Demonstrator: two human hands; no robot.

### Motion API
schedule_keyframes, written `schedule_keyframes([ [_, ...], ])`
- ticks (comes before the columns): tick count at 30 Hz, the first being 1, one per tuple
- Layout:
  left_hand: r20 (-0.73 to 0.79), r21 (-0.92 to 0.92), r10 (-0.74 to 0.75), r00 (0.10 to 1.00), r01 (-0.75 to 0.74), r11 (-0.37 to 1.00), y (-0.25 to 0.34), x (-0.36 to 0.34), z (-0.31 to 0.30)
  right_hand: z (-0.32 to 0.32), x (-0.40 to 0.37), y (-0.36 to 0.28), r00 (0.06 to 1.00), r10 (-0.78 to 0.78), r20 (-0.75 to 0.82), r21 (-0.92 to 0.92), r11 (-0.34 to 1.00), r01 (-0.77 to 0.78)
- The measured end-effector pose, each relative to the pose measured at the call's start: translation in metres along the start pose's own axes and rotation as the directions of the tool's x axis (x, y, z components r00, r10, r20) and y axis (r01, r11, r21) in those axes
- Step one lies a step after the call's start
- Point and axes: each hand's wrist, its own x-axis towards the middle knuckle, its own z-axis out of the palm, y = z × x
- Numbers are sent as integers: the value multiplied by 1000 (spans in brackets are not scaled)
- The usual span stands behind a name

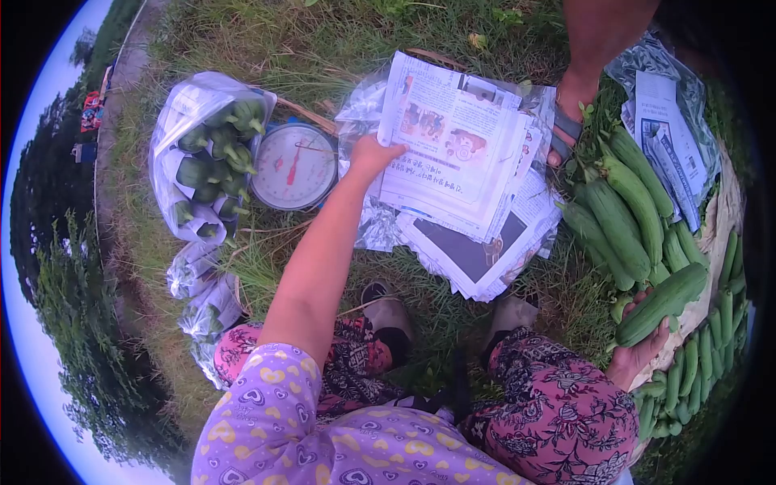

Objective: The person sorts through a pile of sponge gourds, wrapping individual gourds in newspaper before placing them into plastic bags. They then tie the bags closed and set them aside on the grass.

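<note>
My left hand (373,158) stretches out to a stack of printed newspaper sheets (449,145), its thumb on top and fingers at the sheets' left edge. More newspaper (477,255) lies beneath, on clear plastic on the grass. At the right, beyond my knee, my right hand (634,356) is wrapped round a thick green gourd (661,303), gripping it from below. Beside it lies a pile of similar long gourds (618,218). A round dial scale (293,167) sits left of the newspaper, next to an open plastic bag (174,121) holding several green gourds, stems outward.
Another person's sandalled foot (567,121) stands between the newspaper and the gourd pile. Folded newspaper in plastic (667,129) lies at the upper right. Rows of smaller green vegetables (699,356) rest by a pale cloth (727,198). Filled plastic bags (206,311) lie at the left.
</note>
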Motion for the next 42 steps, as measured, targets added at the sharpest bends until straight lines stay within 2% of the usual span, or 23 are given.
schedule_keyframes([
  [1, 44, -77, 47, 998, -44, 996, 1, -1, 1, 2, 0, 1, 1000, -2, -10, 12, 1000, 2],
  [4, 104, 236, 84, 991, -107, 966, 11, -5, 3, 7, 2, 5, 1000, -4, -16, 32, 999, 4],
  [7, 64, 351, 105, 992, -121, 929, 20, -9, 5, 8, 3, 10, 1000, -13, 6, 21, 1000, 13],
  [9, 201, -75, 146, 969, -133, 988, 15, -10, -6, 8, 2, 11, 1000, -23, -8, -1, 1000, 23],
  [10, 259, -287, 183, 948, -105, 952, 16, -13, -15, 9, 1, 11, 999, -28, -22, -8, 1000, 28],
  [12, 282, -438, 175, 943, -36, 898, 29, -21, -41, 12, 1, 10, 998, -36, -52, -21, 999, 35],
  [15, 209, -607, 148, 967, 9, 795, 46, -26, -85, 8, 3, 5, 998, -27, -53, -27, 999, 26],
  [19, -16, -668, 208, 978, -165, 725, 64, -22, -131, 3, 8, 3, 999, -30, -43, 0, 1000, 30],
  [22, -143, -695, 178, 974, -227, 682, 82, -18, -139, 7, 8, 5, 1000, -21, -7, 19, 1000, 21],
  [25, -188, -749, 142, 972, -235, 620, 84, 3, -126, 10, 6, 6, 1000, -11, 22, 8, 1000, 11],
  [26, -202, -727, 105, 974, -221, 650, 82, 10, -120, 9, 6, 8, 1000, -17, 13, -8, 1000, 17],
  [30, -134, -767, 20, 991, -116, 631, 49, 39, -86, 8, 4, 14, 999, -41, 6, -109, 993, 41],
  [33, -117, -762, -27, 993, -72, 643, 23, 40, -63, 32, 8, 28, 998, -30, 51, -254, 966, 42],
  [34, -117, -737, -33, 993, -65, 673, 14, 38, -57, 42, 10, 34, 999, 15, 50, -331, 944, 2],
  [36, -123, -680, -39, 992, -56, 731, 1, 32, -50, 68, 16, 51, 976, 133, 172, -462, 886, -39],
  [39, -450, -399, 13, 893, -214, 892, -13, 13, -40, 106, 28, 87, 875, 403, 269, -583, 791, -185],
  [40, -592, 138, 165, 789, -103, 985, -3, -13, -43, 114, 33, 103, 839, 459, 292, -622, 758, -198],
  [41, -519, 313, 347, 781, -204, 928, 6, -38, -44, 119, 40, 120, 782, 547, 301, -659, 711, -244],
  [42, -411, 470, 512, 754, -306, 828, 13, -62, -42, 127, 45, 136, 744, 589, 314, -728, 653, -209],
])
